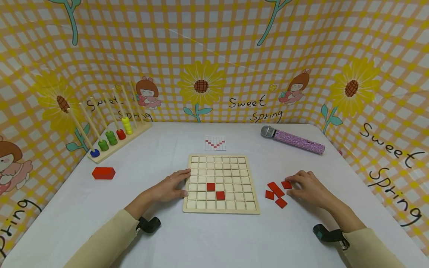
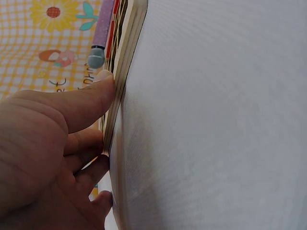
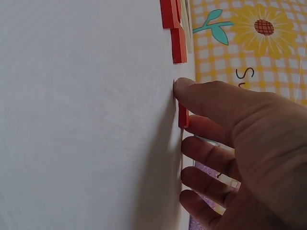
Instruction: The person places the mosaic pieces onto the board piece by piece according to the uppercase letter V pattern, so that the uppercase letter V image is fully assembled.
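Observation:
A square wooden grid board (image 1: 221,213) lies on the white table, with a red square tile (image 1: 210,187) and a second red tile (image 1: 220,195) in its cells. My left hand (image 1: 169,187) rests against the board's left edge, thumb and fingers spread along the rim; in the left wrist view the thumb touches the board's side (image 2: 125,52). To the right of the board, my right hand (image 1: 310,190) pinches a red tile (image 1: 286,185) at the table between thumb and index finger. Several other red tiles (image 1: 280,202) lie just left of that hand.
Behind the board lies a small card (image 1: 215,143) printed with a red V pattern on a grid. A glittery purple microphone (image 1: 298,142) is at the back right. At the left stand a peg rack (image 1: 117,146) with coloured beads and a red block (image 1: 103,173).

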Action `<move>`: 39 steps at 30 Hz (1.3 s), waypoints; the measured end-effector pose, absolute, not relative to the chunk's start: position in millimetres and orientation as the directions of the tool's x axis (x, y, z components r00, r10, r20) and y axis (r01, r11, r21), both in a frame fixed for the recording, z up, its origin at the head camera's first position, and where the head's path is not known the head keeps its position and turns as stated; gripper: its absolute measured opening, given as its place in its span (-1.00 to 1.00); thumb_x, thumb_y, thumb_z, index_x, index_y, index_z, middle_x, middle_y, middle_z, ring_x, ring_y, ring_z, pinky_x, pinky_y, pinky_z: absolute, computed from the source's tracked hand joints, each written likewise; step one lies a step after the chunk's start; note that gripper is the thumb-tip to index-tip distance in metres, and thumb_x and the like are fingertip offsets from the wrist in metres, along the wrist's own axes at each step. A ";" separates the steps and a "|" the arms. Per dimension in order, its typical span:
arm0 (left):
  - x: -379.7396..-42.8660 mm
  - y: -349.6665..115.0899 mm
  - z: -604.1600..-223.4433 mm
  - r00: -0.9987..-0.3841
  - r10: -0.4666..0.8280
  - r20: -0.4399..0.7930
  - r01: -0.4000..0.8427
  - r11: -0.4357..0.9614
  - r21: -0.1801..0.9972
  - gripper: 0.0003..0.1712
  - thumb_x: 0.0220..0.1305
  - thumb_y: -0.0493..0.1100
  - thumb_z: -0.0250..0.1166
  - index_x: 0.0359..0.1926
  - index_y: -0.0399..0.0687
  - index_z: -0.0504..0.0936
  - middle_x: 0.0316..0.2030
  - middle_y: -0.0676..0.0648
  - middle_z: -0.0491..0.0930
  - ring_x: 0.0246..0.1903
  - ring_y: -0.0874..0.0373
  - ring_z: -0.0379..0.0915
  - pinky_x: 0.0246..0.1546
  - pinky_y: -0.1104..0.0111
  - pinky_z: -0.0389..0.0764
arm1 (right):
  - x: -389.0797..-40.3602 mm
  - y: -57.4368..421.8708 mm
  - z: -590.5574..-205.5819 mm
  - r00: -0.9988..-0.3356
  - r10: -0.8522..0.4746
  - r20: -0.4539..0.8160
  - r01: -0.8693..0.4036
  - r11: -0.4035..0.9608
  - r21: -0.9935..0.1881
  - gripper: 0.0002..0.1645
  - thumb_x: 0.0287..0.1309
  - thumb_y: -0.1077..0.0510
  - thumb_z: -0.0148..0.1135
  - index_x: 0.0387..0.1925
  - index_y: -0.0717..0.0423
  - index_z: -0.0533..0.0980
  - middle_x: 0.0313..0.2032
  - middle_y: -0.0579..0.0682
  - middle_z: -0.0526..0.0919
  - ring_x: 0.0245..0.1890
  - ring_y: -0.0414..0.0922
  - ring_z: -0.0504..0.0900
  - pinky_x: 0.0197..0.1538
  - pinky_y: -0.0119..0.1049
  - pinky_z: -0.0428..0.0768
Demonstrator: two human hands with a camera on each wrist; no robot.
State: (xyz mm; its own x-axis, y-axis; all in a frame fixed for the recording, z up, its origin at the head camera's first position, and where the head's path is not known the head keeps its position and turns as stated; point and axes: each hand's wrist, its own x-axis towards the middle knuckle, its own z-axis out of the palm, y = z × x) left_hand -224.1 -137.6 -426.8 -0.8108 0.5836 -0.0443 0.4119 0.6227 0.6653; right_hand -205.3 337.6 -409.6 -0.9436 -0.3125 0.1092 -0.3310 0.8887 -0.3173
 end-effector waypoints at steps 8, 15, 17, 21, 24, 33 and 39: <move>-223.5 -137.7 -426.8 -0.813 0.581 -0.045 0.413 0.628 0.660 -0.21 0.25 -0.11 0.25 0.40 -0.26 0.13 0.46 -0.16 0.01 0.46 -0.16 -0.14 0.36 -0.16 -0.03 | -205.9 343.6 -411.1 -0.942 -0.316 0.112 -0.335 0.879 -0.338 -0.62 -0.01 0.14 0.36 -0.09 0.14 0.61 -0.17 0.08 0.59 -0.12 0.02 0.40 -0.16 -0.20 0.42; -223.4 -137.6 -426.5 -0.812 0.582 -0.046 0.412 0.627 0.661 -0.21 0.25 -0.11 0.25 0.40 -0.25 0.13 0.46 -0.16 0.01 0.46 -0.16 -0.15 0.36 -0.17 -0.03 | -205.9 345.8 -412.2 -0.946 -0.304 0.111 -0.324 0.878 -0.352 -0.64 0.01 0.15 0.35 -0.10 0.14 0.61 -0.18 0.07 0.59 -0.12 -0.01 0.40 -0.18 -0.25 0.41; -223.3 -137.5 -426.4 -0.813 0.581 -0.047 0.411 0.628 0.661 -0.21 0.25 -0.11 0.25 0.40 -0.25 0.13 0.46 -0.16 0.01 0.46 -0.16 -0.15 0.36 -0.17 -0.03 | -206.0 346.1 -412.3 -0.947 -0.301 0.112 -0.321 0.879 -0.352 -0.65 0.01 0.15 0.35 -0.10 0.14 0.62 -0.18 0.06 0.59 -0.12 0.00 0.40 -0.17 -0.24 0.42; -223.3 -137.5 -426.4 -0.813 0.580 -0.048 0.410 0.629 0.661 -0.21 0.25 -0.11 0.25 0.40 -0.26 0.13 0.46 -0.16 0.01 0.46 -0.16 -0.15 0.36 -0.16 -0.02 | -206.4 346.7 -412.2 -0.949 -0.294 0.113 -0.315 0.880 -0.355 -0.66 0.02 0.14 0.36 -0.11 0.14 0.62 -0.18 0.06 0.59 -0.12 0.00 0.42 -0.18 -0.25 0.43; -223.4 -137.5 -426.3 -0.812 0.582 -0.045 0.414 0.628 0.659 -0.21 0.25 -0.11 0.25 0.40 -0.26 0.13 0.46 -0.17 0.01 0.45 -0.16 -0.14 0.36 -0.16 -0.01 | -206.6 347.4 -412.1 -0.950 -0.289 0.119 -0.312 0.881 -0.356 -0.67 0.01 0.15 0.36 -0.13 0.14 0.63 -0.20 0.04 0.60 -0.13 -0.01 0.43 -0.19 -0.28 0.43; -223.8 -137.8 -427.0 -0.810 0.585 -0.039 0.421 0.626 0.656 -0.21 0.25 -0.11 0.25 0.40 -0.27 0.13 0.46 -0.17 0.02 0.45 -0.16 -0.12 0.36 -0.15 0.01 | -208.0 349.4 -412.9 -0.945 -0.296 0.137 -0.325 0.876 -0.355 -0.72 0.02 0.16 0.36 -0.17 0.13 0.64 -0.23 0.01 0.61 -0.15 -0.03 0.44 -0.19 -0.32 0.43; -224.1 -138.2 -426.9 -0.807 0.589 -0.036 0.425 0.622 0.658 -0.21 0.25 -0.11 0.25 0.40 -0.27 0.13 0.46 -0.18 0.02 0.45 -0.16 -0.12 0.36 -0.15 0.01 | -208.8 350.0 -414.4 -0.944 -0.297 0.142 -0.329 0.877 -0.349 -0.73 0.01 0.15 0.37 -0.19 0.12 0.64 -0.25 -0.02 0.62 -0.17 -0.05 0.44 -0.21 -0.35 0.44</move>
